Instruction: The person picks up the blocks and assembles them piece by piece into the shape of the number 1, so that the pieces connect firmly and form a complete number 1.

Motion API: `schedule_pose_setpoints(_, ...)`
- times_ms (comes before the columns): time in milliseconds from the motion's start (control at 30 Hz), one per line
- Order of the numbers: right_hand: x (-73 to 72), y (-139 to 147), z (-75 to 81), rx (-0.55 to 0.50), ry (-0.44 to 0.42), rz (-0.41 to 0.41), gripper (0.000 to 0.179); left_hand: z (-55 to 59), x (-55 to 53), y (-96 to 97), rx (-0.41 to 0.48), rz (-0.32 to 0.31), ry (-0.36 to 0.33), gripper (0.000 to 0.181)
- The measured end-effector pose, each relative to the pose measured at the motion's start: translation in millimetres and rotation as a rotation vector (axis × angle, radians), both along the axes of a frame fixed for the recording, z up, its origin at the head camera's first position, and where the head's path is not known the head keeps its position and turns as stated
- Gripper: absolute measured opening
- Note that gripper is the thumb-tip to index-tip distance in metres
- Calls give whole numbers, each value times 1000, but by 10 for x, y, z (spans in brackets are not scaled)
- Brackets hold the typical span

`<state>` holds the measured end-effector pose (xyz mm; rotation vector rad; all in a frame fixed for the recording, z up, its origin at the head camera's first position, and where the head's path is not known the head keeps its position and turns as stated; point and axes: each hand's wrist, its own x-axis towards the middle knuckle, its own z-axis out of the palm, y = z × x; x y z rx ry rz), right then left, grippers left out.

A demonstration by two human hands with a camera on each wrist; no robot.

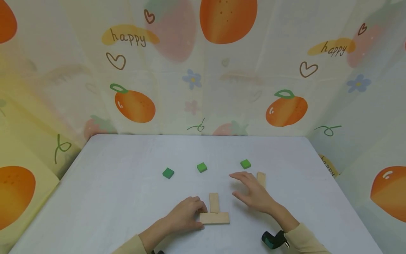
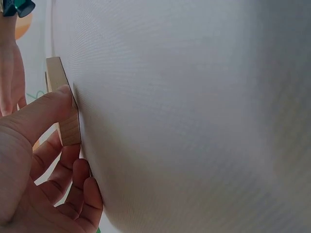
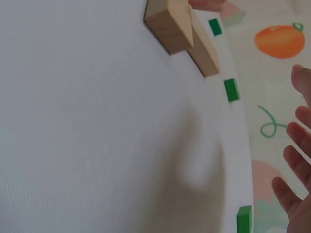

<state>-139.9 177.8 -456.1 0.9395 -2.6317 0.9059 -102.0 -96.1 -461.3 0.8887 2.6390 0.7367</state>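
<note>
My left hand (image 1: 187,213) grips the left end of a plain wooden block (image 1: 218,218) that lies crosswise on the table. In the left wrist view the thumb presses the near face of this block (image 2: 70,130), and the fingers curl at its far side. A second wooden block (image 1: 214,202) extends away from behind its middle, forming a T shape. Over the table to the right hovers my right hand (image 1: 255,194), fingers spread and nothing held. Just beyond that hand is a third wooden block (image 1: 261,178), its lower part hidden by the hand.
Farther back lie three small green blocks: a darker one (image 1: 168,173) at left, one in the middle (image 1: 201,167) and one at right (image 1: 245,164). A patterned cloth (image 1: 222,77) hangs behind the white table (image 1: 111,183). A dark device (image 1: 273,240) is by the right wrist.
</note>
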Motion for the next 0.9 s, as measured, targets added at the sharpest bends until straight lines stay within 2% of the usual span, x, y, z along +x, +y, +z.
schedule_pose_setpoints(167,-47,136,17,31,35,-7,58,22,12,-2,3,-3,3,33)
schedule_pose_setpoints(400,-93,295,19,83,36,-39,61,40,18,-10,1,-2,-6,33)
schedule_pose_setpoints(600,-147,478,-15,50,-20,-80,62,44,19,-18,-2,-1,-2,32)
schedule_pose_setpoints(767,-176,626,-57,29,-100,-147,65,18,13,-18,-5,0,-1,33)
schedule_pose_setpoints(900,-176,702,-72,16,-130,-164,65,7,8,-16,-4,1,-8,33)
